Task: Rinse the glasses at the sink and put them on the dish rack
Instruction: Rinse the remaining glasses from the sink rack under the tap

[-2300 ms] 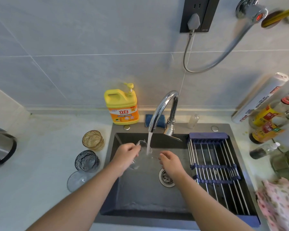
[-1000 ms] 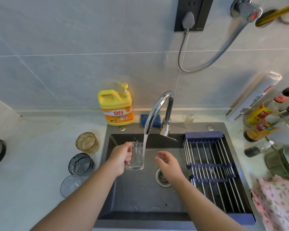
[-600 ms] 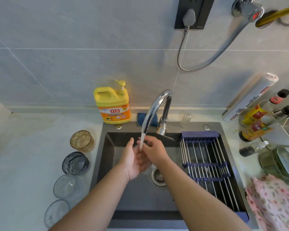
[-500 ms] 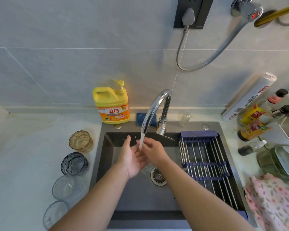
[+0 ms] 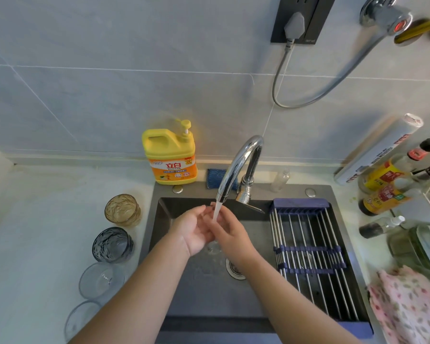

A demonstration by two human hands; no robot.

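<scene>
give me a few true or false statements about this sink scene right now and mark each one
1. Water from the curved chrome tap falls on the left hand and right hand. True.
2. A glass stands on the blue-framed steel-bar dish rack. False: its bars carry no glass.
3. The amber ribbed glass stands on the pale counter, left of the dark sink. True.
4. The yellow detergent bottle lies in the basin. False: it stands upright on the ledge behind it.
</scene>
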